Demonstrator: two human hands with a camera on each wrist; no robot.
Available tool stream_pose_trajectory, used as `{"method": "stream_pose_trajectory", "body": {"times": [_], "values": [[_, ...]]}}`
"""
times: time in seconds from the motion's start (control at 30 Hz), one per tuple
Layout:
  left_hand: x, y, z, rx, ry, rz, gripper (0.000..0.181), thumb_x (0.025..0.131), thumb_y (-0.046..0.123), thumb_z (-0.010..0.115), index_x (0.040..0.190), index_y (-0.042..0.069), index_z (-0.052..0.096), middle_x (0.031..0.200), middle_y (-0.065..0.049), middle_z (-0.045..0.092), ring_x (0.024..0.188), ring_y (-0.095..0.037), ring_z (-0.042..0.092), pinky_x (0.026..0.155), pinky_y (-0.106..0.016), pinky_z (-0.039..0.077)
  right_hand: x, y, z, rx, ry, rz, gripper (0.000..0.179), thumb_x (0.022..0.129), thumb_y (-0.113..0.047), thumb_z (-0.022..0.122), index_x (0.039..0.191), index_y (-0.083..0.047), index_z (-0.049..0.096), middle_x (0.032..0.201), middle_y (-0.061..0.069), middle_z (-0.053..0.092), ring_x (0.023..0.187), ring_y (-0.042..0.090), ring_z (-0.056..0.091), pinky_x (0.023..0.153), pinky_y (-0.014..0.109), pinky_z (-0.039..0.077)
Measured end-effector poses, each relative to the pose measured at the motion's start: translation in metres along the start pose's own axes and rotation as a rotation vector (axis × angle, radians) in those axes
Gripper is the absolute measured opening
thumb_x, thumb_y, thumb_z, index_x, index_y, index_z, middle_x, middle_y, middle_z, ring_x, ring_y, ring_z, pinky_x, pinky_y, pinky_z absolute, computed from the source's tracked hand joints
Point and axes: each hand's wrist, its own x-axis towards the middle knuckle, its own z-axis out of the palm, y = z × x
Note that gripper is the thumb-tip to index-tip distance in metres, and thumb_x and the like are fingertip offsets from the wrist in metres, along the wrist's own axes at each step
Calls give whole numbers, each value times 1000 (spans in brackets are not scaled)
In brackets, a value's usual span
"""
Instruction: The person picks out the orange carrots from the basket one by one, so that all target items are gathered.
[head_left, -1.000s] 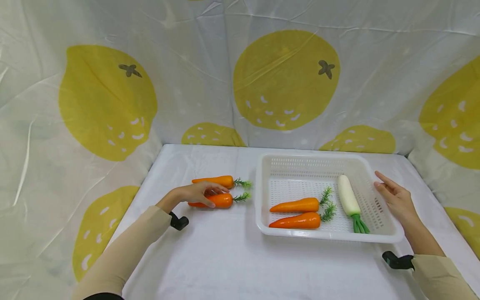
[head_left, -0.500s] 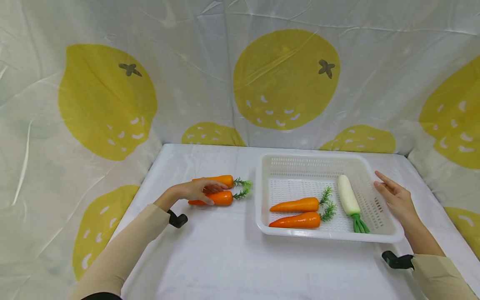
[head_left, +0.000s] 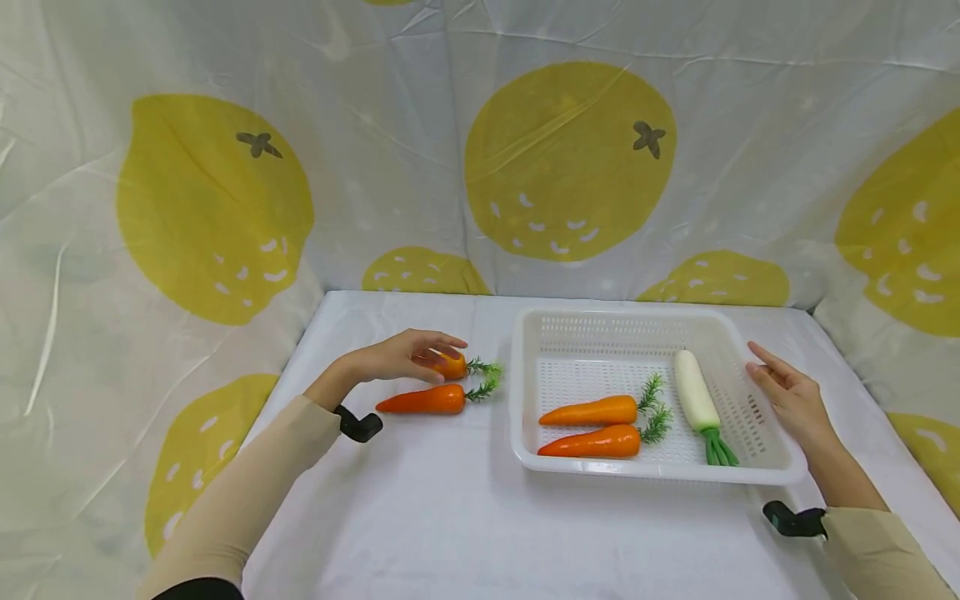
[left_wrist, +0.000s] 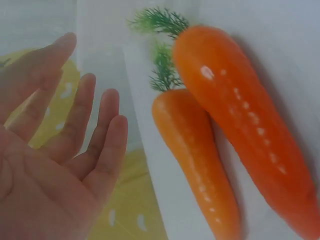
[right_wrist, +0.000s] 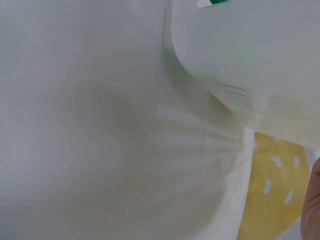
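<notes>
Left hand (head_left: 399,356) loose left of the basket (head_left: 652,472), right hand (head_left: 795,402) loose at its right, my careless touch could roll the half-hidden carrot (head_left: 453,367).

1. I face a pale, whitish sheet (head_left: 405,167) hung like a wall, lightly creased and printed with big yellow lemons.
2. The central lemon (head_left: 558,162) bears a dark cross-shaped mark; two partial lemons meet the far edge of my desk (head_left: 450,525).
3. On my left, a side panel (head_left: 45,467) carries more lemons and a glossy streak.
4. On my right, another panel (head_left: 862,367) shows lemons cut off by my view.
5. White cloth covers my desk.
6. The light is soft, and I see blurred gray shadows on the cloth.
</notes>
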Motion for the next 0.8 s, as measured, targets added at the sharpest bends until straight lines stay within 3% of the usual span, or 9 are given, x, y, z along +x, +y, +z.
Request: {"method": "stream_pose_trajectory", "body": {"times": [0.3, 0.47, 0.6, 0.8], "values": [[21, 41, 7, -50, 46, 12, 55, 95, 9, 69, 146, 17, 51, 138, -7, 57, 125, -25, 56, 104, -39, 46, 0, -2, 0, -39, -1, 8, 59, 102, -30, 58, 153, -10, 36, 88, -27, 57, 78, -6, 51, 64, 8, 46], [39, 67, 17, -59, 71, -8, 56, 94, 16, 72, 146, 15, 51, 138, -8, 57, 124, -26, 57, 100, -36, 49, -1, -3, -1, -37, -7, 25, 60, 102, -34, 58, 154, -14, 37, 88, -27, 57, 78, -6, 52, 65, 8, 46], [57, 85, 26, -76, 59, -6, 56, 94, 17, 72, 146, 14, 51, 140, -10, 56, 126, -31, 55, 100, -36, 49, 0, -2, -1, -29, -11, 30, 60, 102, -34, 58, 154, -13, 37, 88, -26, 58, 78, -6, 53, 65, 8, 47], [83, 101, 40, -102, 20, 5, 53, 94, 14, 71, 145, 17, 53, 138, -5, 57, 122, -21, 58, 99, -32, 49, -1, -2, 0, -25, -17, 52, 63, 101, -36, 59, 154, -12, 35, 89, -26, 57, 79, -6, 53, 66, 8, 48]]}}
